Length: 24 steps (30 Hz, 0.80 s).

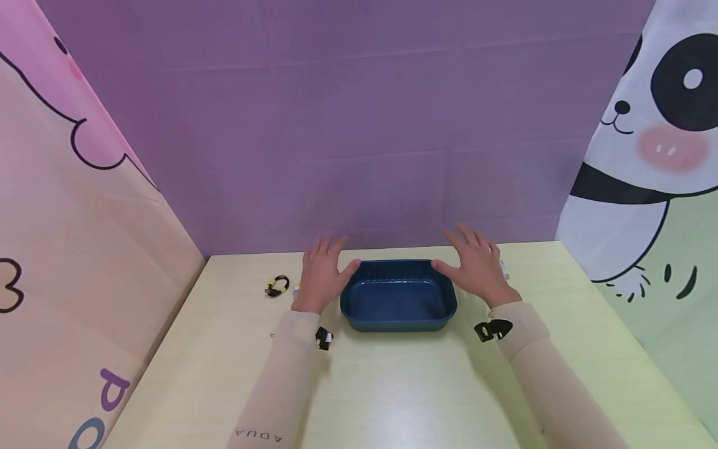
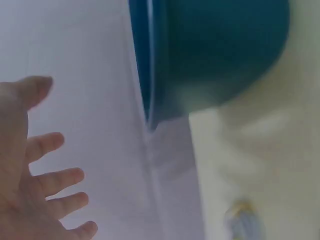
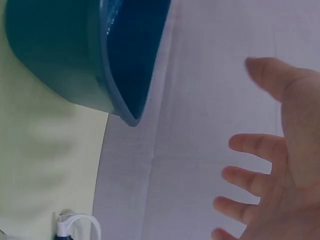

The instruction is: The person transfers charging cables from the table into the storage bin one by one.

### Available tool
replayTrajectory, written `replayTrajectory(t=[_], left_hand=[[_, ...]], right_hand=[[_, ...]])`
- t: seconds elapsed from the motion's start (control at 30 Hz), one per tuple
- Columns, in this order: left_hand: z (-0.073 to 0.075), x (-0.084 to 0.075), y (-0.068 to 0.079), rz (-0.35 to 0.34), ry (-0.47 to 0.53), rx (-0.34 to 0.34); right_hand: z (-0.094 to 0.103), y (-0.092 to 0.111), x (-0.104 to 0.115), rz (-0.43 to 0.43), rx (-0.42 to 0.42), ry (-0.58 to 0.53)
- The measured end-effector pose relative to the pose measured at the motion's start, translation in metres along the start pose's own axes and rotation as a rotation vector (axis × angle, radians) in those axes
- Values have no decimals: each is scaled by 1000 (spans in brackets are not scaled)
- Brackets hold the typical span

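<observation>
A dark blue rectangular plastic bin (image 1: pixel 398 299), hollow side up, stands on the table between my two hands. Beside its left end is my left hand (image 1: pixel 324 277), fingers spread and thumb toward the rim. My right hand (image 1: pixel 475 269) mirrors it at the right end, also with spread fingers. Both wrist views show a gap between the fingers and the bin's wall (image 2: pixel 215 55), and neither hand grips anything.
Left of my left hand lies a coiled black cable (image 1: pixel 277 286) with yellow parts. A blurred white and yellow item (image 2: pixel 243 222) is near that hand. By the right hand lies a white cable (image 3: pixel 80 220). A purple cloth (image 1: pixel 359 125) hangs behind the table.
</observation>
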<state>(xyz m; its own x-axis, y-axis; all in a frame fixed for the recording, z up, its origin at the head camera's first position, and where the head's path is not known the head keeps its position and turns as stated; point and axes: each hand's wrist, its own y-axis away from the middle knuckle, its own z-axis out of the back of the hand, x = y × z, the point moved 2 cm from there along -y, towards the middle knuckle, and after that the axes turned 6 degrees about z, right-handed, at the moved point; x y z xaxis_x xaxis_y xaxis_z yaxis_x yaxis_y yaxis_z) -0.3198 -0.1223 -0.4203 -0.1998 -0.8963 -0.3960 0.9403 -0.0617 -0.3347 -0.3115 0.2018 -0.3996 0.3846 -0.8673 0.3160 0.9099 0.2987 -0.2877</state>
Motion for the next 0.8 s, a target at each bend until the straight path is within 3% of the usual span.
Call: replayTrajectory(t=[0.17,0.33,0.6,0.8], left_hand=[[-16,2,15,91,222,-10],[-34,4,26,213,364,4],[-47,6,33,328,446,-16],[-51,6,38,360,464,-3]], right_hand=[[-1,15,-5,-17,-17,-48],[-5,28,-13,-17,-32,-75],[-7,45,-28,-31,-58,-166],[-6,54,-43,-57,-65,-202]])
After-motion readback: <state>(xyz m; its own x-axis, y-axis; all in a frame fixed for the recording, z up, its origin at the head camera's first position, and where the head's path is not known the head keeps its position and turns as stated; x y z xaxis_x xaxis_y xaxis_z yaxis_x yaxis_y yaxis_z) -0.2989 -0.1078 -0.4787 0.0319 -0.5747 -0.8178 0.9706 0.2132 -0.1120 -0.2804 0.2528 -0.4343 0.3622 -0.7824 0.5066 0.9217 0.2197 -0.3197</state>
